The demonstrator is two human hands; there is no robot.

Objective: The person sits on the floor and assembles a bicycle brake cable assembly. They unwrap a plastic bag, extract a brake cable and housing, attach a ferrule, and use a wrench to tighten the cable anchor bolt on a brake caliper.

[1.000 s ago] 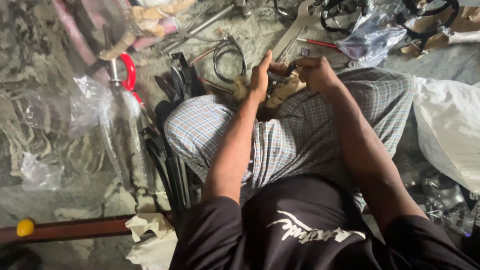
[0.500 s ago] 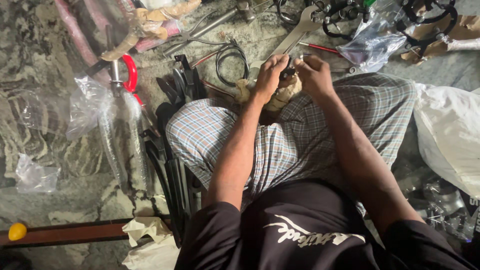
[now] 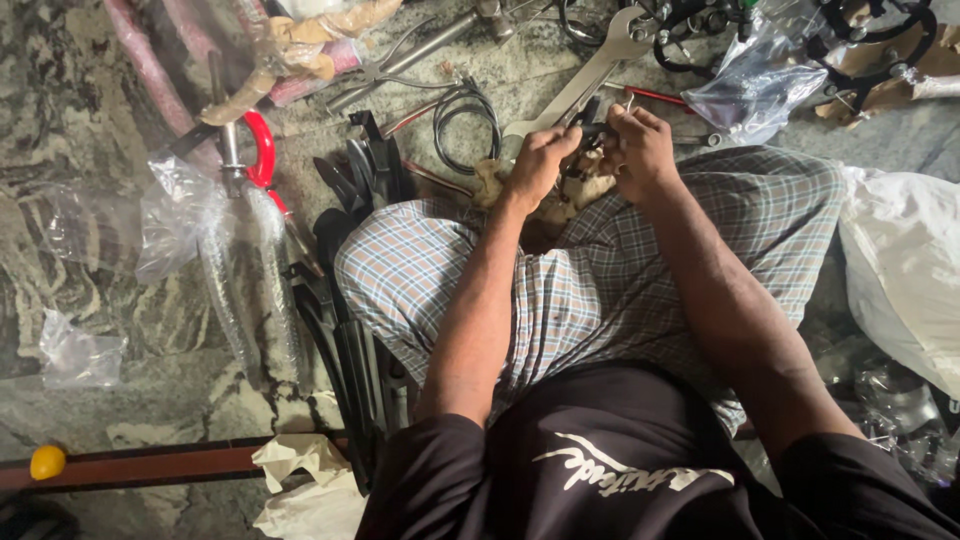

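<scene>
Seated cross-legged on stone floor. Left hand and right hand meet just above the knees, both curled closed around a small dark metal part pinched between the fingertips; its exact shape cannot be told. Part sits directly between the two hands, over a wad of pale rag. Large wrench lies just beyond, untouched.

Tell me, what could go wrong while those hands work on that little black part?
The small black part is pinched between the left hand and right hand over the lap; if it slips, it could vanish among the cluttered tools. Fingers might also get pinched. The big wrench lying close could get bumped.
</scene>
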